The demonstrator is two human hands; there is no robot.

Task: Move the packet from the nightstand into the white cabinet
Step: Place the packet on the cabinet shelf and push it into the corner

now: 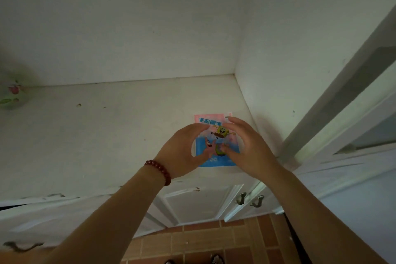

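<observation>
A pink and blue packet (216,133) with cartoon figures lies flat on the shelf of the white cabinet (102,135), near its right inner wall and front edge. My left hand (180,150), with a red bead bracelet on the wrist, curves over the packet's left side. My right hand (252,150) curves over its right side, thumb tip above the lower print. The fingers of both hands are spread, and neither clearly grips the packet. The packet's side edges are hidden behind my hands.
A blurred green floral object (11,94) sits at the shelf's far left. The cabinet's open door (342,113) stands at the right. Below the shelf are closed white doors with metal handles (241,199), and a brown tiled floor (203,240).
</observation>
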